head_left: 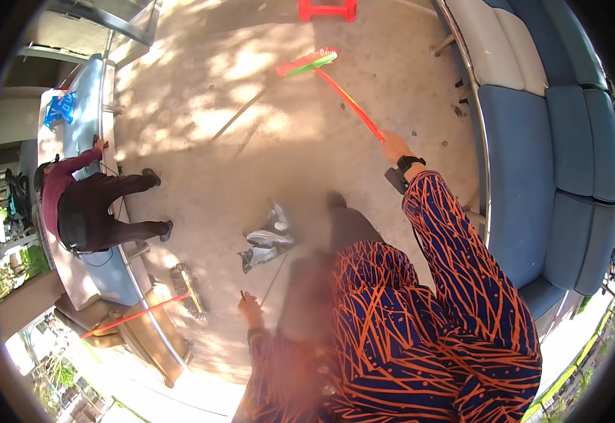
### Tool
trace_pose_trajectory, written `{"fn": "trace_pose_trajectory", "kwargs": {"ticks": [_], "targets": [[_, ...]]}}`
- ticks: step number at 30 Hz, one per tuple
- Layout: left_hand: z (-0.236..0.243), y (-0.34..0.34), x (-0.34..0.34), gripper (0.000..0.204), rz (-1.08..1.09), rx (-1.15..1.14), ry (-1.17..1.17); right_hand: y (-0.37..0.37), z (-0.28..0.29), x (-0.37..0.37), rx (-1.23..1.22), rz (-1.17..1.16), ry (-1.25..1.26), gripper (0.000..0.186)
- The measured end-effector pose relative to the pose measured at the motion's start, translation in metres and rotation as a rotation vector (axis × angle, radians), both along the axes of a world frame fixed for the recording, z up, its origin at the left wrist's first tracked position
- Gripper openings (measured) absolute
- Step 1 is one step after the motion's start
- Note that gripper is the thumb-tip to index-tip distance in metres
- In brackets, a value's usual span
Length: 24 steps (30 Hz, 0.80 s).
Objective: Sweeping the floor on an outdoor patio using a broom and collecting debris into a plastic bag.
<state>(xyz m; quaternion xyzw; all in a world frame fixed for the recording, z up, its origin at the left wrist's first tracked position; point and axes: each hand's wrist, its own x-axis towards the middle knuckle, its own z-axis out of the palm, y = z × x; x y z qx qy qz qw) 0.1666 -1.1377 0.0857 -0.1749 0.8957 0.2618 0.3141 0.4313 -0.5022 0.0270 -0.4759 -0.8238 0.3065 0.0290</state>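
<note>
My right hand (396, 148) is closed round the end of the orange-red handle of a push broom (349, 102). The broom reaches away from me, its green head and red bristles far ahead over the concrete floor; whether the bristles touch it I cannot tell. My left hand (250, 311), low and nearer my body, is closed on a thin dark stick-like thing (242, 293), mostly hidden by the fingers. Ahead of that hand, a crumpled silver-grey and black thing (268, 238), like a plastic bag, lies on the floor. A blurred patch covers part of the view beside my body.
Blue and white padded benches (515, 162) line the right side. On the left, a person (85, 197) leans over a light-blue bench (89, 106) with a blue bag (59, 109) on it. Another broom (187, 292) lies lower left. A red stool (328, 10) stands far ahead.
</note>
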Motion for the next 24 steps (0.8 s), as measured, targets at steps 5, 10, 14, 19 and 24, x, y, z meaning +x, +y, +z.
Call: {"fn": "trace_pose_trajectory", "kwargs": {"ticks": [5,10,14,19,24], "targets": [[-0.014,-0.022,-0.001,0.051,-0.116,0.029,0.044,-0.101,-0.001,0.092,-0.001,0.048,-0.130,0.040],[-0.045,-0.075,0.004,0.046,-0.084,0.147,0.024,-0.271,0.051,0.218,-0.149,-0.002,-0.332,0.044],[-0.058,-0.127,0.001,0.045,-0.153,0.140,0.037,-0.417,0.107,0.292,-0.252,-0.101,-0.398,0.045],[-0.069,-0.209,0.031,0.046,-0.171,0.145,0.027,-0.564,0.154,0.379,-0.139,-0.069,-0.225,0.044],[-0.081,-0.286,0.064,0.050,-0.214,0.018,0.032,-0.585,0.248,0.327,-0.793,-0.777,-0.105,0.042]]}}
